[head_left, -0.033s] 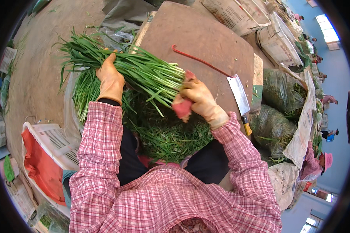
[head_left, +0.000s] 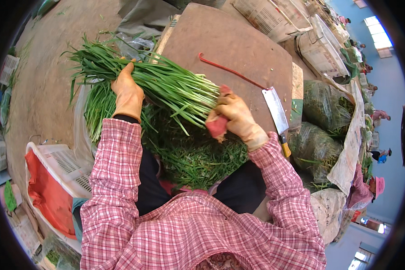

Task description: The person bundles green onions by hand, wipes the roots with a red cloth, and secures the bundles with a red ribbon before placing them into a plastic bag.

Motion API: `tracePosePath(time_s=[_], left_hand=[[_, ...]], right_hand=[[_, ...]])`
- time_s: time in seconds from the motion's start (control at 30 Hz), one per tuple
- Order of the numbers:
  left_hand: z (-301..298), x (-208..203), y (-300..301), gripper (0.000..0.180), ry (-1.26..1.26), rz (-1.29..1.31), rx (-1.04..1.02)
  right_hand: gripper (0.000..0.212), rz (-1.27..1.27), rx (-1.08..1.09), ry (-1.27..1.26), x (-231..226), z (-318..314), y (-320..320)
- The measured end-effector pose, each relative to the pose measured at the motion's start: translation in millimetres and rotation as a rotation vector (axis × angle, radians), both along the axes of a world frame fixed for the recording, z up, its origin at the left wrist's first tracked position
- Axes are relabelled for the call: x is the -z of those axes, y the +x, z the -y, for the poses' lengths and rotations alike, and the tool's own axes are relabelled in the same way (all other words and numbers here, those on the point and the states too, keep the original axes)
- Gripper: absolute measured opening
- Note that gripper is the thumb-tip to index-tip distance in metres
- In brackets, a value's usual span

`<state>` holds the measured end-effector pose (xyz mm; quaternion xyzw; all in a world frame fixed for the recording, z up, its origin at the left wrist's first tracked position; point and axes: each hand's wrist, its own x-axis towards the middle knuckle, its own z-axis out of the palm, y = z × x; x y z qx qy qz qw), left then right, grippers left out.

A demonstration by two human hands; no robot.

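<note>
A bunch of long green chives [head_left: 166,83] with pale stem ends lies slantwise above the near left corner of the board. My left hand [head_left: 128,90], in a tan rubber glove, is closed around its leafy part. At the pale ends, my right hand [head_left: 234,114], gloved likewise, grips a crumpled red cloth [head_left: 218,127] that sticks out on both sides of the fist. More chives [head_left: 98,105] lie below my left hand, by clear plastic. Loose green trimmings [head_left: 198,164] are heaped between my knees.
A brown board [head_left: 238,40] ahead bears a red strap [head_left: 231,69] and a cleaver [head_left: 276,108] with a yellow handle. At right stand stuffed plastic bags [head_left: 319,148]. A white crate [head_left: 60,157] with red cloth is at left; pale crates [head_left: 261,20] stand beyond the board.
My right hand and the red cloth have shifted slightly right, along the stem ends. My left hand and the chives stay nearly in place.
</note>
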<state>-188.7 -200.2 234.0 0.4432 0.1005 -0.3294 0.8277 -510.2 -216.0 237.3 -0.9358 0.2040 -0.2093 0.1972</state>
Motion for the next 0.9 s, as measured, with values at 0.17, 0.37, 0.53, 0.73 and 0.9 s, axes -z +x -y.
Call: tracePosePath(time_s=[0.17, 0.37, 0.53, 0.73, 0.9], left_hand=[[-3, 16, 18, 0.029, -0.101, -0.095, 0.095], [-9, 4, 10, 0.022, -0.213, -0.166, 0.182], [-19, 7, 32, 0.013, -0.19, -0.114, 0.211], [-43, -24, 12, 0.017, -0.49, -0.023, 0.238], [-52, -21, -26, 0.025, -0.793, -0.031, 0.445]], right_hand=[[0.028, 0.352, 0.534, 0.692, -30, -8, -32], [0.031, 0.199, 0.589, 0.699, -22, -12, 43], [0.032, 0.409, 0.707, 1.056, -54, -49, -22], [0.043, 0.907, 0.506, 1.173, -85, -75, -60], [0.038, 0.477, 0.414, 0.308, -66, -84, -8]])
